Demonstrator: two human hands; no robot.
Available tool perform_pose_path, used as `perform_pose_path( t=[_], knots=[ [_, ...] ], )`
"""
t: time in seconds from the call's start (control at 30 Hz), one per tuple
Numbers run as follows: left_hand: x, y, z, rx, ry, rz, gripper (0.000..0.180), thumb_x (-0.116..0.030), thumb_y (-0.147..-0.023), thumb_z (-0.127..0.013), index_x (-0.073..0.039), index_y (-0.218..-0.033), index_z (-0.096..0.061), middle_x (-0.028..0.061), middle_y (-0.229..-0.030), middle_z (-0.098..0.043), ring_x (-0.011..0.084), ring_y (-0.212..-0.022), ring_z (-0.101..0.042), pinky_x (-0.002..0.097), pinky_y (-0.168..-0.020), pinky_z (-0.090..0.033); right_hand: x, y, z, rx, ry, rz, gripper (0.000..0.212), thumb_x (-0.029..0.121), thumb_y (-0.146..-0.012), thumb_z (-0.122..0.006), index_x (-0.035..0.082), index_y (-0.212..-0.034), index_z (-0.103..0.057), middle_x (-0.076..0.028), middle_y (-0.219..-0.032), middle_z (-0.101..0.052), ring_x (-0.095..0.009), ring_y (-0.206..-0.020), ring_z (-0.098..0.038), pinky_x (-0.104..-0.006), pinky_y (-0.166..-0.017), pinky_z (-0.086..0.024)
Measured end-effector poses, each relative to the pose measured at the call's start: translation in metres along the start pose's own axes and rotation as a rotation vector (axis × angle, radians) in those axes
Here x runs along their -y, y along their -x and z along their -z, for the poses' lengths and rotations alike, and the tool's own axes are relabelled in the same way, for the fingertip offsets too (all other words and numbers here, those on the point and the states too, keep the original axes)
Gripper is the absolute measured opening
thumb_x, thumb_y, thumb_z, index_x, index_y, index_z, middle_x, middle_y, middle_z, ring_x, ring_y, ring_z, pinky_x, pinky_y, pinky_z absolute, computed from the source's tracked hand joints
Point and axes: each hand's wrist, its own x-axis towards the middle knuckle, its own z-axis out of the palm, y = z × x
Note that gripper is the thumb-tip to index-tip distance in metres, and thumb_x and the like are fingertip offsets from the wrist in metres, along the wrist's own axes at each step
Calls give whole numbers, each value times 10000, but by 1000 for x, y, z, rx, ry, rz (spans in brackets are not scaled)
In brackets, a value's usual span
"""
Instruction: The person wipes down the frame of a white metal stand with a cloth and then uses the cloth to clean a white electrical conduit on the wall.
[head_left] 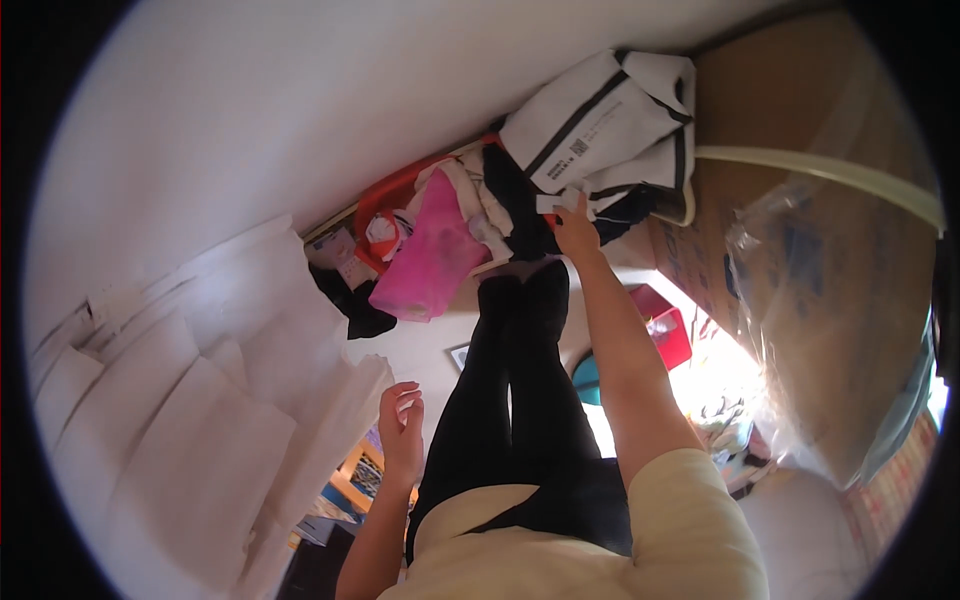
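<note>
My right hand reaches far forward, its fingers closed on a small white crumpled piece that could be paper or cloth. Just beyond it lies a white bag with black trim, and dark cloth is bunched beside the fingers. Left of these sits a red basket with clothes in it, a sheer pink bag hanging over its front. My left hand hangs lower, near white draped cloth, fingers loosely bent and apart with nothing in them.
A big cardboard box with clear plastic wrap rises on the right, a pale curved strip crossing it. White cloth hangings fill the left side. Below my right arm are a red box and a teal round object.
</note>
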Motion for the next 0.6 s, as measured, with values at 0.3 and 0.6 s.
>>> perform_pose_path(
  t=[0.3, 0.6],
  knots=[
    [-15, 19, -24, -85, 194, 41, 229, -67, -915, -517, -36, -1142, -504, 74, -1132, -555, 153, -1033, -543, 253, -834, -441, -15, -12, 2, -8, -202, 137, 619, 204, -774, -682, -89, -1274, -462, -226, -1318, -481, -324, -1171, -521, -361, -990, -425],
    [-92, 29, -40, 26, 439, -157, 403, -61, -856, -631, -39, -1228, -478, 81, -1237, -518, 202, -1132, -532, 321, -919, -435, 114, 171, 152, 681, -1614, 56, 221, 86, -901, -596, 37, -1114, -566, -72, -1073, -623, -189, -1016, -598, -336, -927, -468]
  ],
)
